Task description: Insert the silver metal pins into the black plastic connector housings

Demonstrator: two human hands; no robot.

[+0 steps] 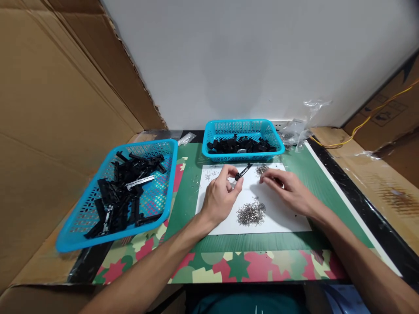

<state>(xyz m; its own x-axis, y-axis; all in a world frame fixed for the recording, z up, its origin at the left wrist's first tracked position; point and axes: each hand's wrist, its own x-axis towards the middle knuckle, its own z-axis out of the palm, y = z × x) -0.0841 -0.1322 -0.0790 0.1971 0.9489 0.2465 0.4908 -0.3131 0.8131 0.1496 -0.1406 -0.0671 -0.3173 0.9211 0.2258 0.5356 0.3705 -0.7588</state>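
My left hand (221, 196) pinches a slim black plastic part (243, 171) between thumb and fingers, its long end pointing up and to the right. To its right, over the white sheet (281, 222), my right hand (283, 185) has its thumb and fingertips together; whatever they hold, if anything, is too small to tell. A pile of small metal pieces (251, 213) lies on the sheet below and between my hands. A smaller metal pile (262, 169) sits just behind my right fingertips, and thin loose pieces (210, 175) are scattered at the sheet's upper left.
A blue basket (173, 183) of long black parts stands at the left. Behind the sheet is another blue basket (244, 157) with small black pieces. Clear plastic bags (296, 131) and a yellow cable (356, 128) are at the back right. Cardboard (65, 87) walls the left side.
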